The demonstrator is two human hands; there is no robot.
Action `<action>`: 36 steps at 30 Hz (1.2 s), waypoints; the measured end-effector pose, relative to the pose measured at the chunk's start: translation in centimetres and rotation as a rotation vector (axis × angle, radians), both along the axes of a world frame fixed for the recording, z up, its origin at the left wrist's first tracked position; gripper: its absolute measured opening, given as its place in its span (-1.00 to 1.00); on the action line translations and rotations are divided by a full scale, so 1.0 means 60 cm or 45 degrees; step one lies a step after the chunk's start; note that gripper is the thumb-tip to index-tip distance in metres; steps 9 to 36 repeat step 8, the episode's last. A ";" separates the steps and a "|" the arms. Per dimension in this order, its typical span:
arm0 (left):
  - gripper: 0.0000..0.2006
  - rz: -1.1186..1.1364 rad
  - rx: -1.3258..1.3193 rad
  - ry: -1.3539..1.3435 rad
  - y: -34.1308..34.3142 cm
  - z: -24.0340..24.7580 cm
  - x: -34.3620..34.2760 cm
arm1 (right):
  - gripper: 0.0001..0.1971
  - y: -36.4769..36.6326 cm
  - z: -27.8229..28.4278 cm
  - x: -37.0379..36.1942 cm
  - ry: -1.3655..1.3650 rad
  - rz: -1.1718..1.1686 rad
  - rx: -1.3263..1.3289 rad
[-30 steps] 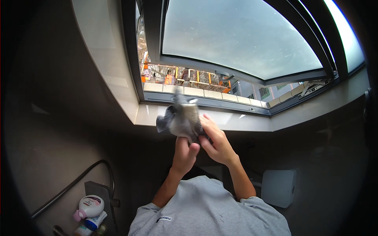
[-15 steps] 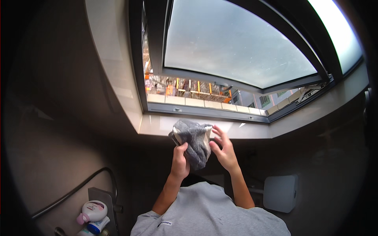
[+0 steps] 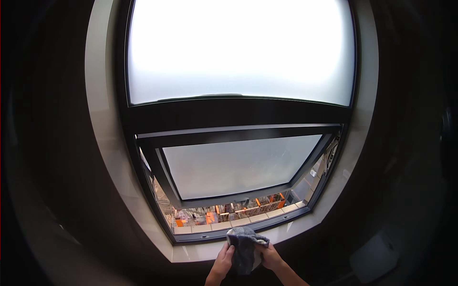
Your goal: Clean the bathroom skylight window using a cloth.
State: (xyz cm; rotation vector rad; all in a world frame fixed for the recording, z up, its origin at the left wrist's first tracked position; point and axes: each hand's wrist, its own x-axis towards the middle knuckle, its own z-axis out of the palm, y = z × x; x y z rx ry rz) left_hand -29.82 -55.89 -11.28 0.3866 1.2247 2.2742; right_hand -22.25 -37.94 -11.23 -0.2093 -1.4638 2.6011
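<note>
A grey cloth [image 3: 244, 252] with pale edges is bunched between my hands, just in front of the window sill [image 3: 195, 252]. My left hand [image 3: 225, 260] grips its left side, thumb on top. On the other side my right hand [image 3: 269, 256] holds the cloth's right edge, its fingers partly hidden behind the fabric. Beyond the cloth, the lower window sash [image 3: 238, 167] with frosted glass is tilted outward in its dark frame [image 3: 238, 112].
A large fixed frosted pane [image 3: 238, 52] fills the upper window. A metal stay [image 3: 331, 157] joins the sash to the frame at right. Through the gap, orange structures [image 3: 210, 218] show outside below. A white box-shaped fixture [image 3: 374, 257] is dim at lower right.
The view has tilted up toward the upper window, so my hands now sit lower in the picture. My right hand, spread beside the cloth before, has closed on it.
</note>
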 end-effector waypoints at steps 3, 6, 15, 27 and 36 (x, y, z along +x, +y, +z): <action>-0.56 0.408 -0.631 0.881 -0.031 0.117 -0.016 | -0.67 0.058 0.135 -0.006 0.012 -0.315 -0.250; -0.62 1.354 -0.945 1.545 -0.120 0.212 -0.040 | -0.61 0.156 0.259 -0.014 0.443 -0.703 -0.043; -0.57 1.767 -1.284 1.673 -0.179 0.279 -0.037 | -0.57 0.183 0.325 -0.013 0.566 -0.819 0.015; -0.57 1.767 -1.284 1.673 -0.179 0.279 -0.037 | -0.57 0.183 0.325 -0.013 0.566 -0.819 0.015; -0.57 1.767 -1.284 1.673 -0.179 0.279 -0.037 | -0.57 0.183 0.325 -0.013 0.566 -0.819 0.015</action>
